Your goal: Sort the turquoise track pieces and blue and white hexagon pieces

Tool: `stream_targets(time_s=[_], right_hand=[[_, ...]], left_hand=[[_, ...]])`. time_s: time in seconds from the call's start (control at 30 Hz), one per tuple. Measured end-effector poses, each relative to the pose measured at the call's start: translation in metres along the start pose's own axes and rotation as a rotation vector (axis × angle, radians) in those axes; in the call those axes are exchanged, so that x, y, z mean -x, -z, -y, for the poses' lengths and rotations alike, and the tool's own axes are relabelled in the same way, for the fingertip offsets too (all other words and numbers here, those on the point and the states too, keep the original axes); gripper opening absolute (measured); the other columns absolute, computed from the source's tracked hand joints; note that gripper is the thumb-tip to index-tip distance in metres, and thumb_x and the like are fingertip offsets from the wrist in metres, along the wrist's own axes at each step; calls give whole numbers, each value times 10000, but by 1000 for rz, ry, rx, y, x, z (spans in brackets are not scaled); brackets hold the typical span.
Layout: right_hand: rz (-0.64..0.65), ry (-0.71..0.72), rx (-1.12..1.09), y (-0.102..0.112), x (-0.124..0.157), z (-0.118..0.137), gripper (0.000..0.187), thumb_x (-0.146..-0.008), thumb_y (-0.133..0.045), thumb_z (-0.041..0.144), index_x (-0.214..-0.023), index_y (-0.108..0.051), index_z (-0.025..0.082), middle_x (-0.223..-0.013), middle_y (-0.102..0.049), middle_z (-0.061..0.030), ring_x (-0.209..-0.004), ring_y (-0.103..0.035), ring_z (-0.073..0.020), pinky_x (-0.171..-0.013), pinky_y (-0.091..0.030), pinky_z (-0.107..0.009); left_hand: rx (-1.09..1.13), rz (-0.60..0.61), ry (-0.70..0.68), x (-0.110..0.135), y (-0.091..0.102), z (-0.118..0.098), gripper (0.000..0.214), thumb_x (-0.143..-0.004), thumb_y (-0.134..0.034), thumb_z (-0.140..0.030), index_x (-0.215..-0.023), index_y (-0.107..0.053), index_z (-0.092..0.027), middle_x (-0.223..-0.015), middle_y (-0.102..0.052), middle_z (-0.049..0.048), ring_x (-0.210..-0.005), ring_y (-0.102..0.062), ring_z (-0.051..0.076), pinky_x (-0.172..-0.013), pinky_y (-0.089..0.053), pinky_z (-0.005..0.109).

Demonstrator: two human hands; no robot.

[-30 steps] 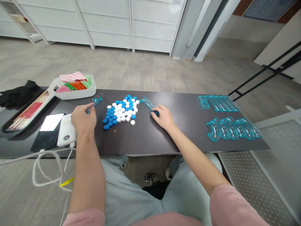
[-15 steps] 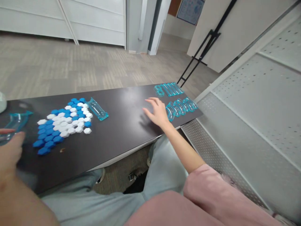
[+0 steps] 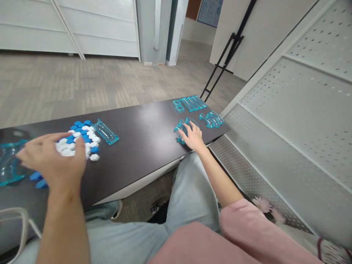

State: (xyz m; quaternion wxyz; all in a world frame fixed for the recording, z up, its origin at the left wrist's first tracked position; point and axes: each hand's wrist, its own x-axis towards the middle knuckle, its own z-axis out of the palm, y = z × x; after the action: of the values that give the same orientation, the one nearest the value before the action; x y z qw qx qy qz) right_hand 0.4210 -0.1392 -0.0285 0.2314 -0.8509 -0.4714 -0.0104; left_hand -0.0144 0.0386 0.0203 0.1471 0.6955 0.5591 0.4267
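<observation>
My left hand (image 3: 53, 161) hovers with fingers spread over a patch of blue and white hexagon tiles (image 3: 85, 137) on the dark table (image 3: 137, 139), holding nothing. A clear blue curved piece (image 3: 9, 167) lies just left of it. A straight clear blue track piece (image 3: 106, 132) rests against the tiles' right side. My right hand (image 3: 191, 135) lies on a curved clear blue track piece (image 3: 180, 128) near the table's right end, fingers curled over it.
More curved blue pieces (image 3: 213, 119) and straight ones (image 3: 189, 103) lie at the table's far right corner. A perforated white panel (image 3: 275, 146) runs along the right. A white cable (image 3: 16, 216) hangs at the lower left. A black stand (image 3: 225, 55) leans behind.
My right hand has left the straight piece by the tiles, reached right and drawn a curved piece out of the pile. My left hand has let go of its piece and moved over the tiles.
</observation>
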Motion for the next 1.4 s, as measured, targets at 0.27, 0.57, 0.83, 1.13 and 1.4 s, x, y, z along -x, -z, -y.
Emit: stream_targets(time_s=[0.27, 0.57, 0.83, 1.13, 1.4], right_hand=[[177, 340, -160, -20, 51, 91, 588, -1186, -472, 587, -1694, -599, 318, -1816, -485, -165, -1671, -456, -392, -1293, -460, -646], [196, 501, -90, -13, 52, 89, 441, -1198, -475, 484, -1498, -752, 319, -1584, -713, -138, -1475, -651, -351, -1197, -483, -601], [135, 513, -69, -28, 46, 91, 502, -1105, -630, 619, -1468, -777, 305, -1528, -691, -175, -1387, -654, -414, -1092, -563, -607], [183, 467, -76, -65, -9, 151, 647, -1105, -555, 563, -1653, -610, 223, -1626, -641, -223, -1466, -606, -450, -1186, -530, -672], [210, 526, -231, -125, -68, 222, 648, -1061, -531, 384, -1665, -537, 150, -1672, -604, -245, -1554, -567, -431, -1300, -464, -696]], left_hand=[[-21, 526, -587, 81, -65, -87, 574, -1079, -670, -545, -1579, -637, -266, -1668, -633, 155, -1562, -547, 374, -1276, -434, 561], [-71, 683, -585, 93, -59, -86, 446, -1087, -685, -391, -1503, -697, -231, -1690, -600, 160, -1655, -483, 357, -1352, -415, 580], [-79, 677, -536, 70, -15, -34, 453, -1017, -643, -170, -1447, -756, -258, -1588, -642, 131, -1635, -503, 356, -1350, -457, 586], [-161, 748, -483, 61, 30, 0, 630, -983, -537, -72, -1528, -767, -290, -1664, -625, 123, -1629, -509, 348, -1323, -450, 601], [-116, 775, -386, 47, 58, 23, 619, -908, -532, -30, -1322, -853, -359, -1563, -752, 7, -1647, -518, 323, -1348, -352, 623]])
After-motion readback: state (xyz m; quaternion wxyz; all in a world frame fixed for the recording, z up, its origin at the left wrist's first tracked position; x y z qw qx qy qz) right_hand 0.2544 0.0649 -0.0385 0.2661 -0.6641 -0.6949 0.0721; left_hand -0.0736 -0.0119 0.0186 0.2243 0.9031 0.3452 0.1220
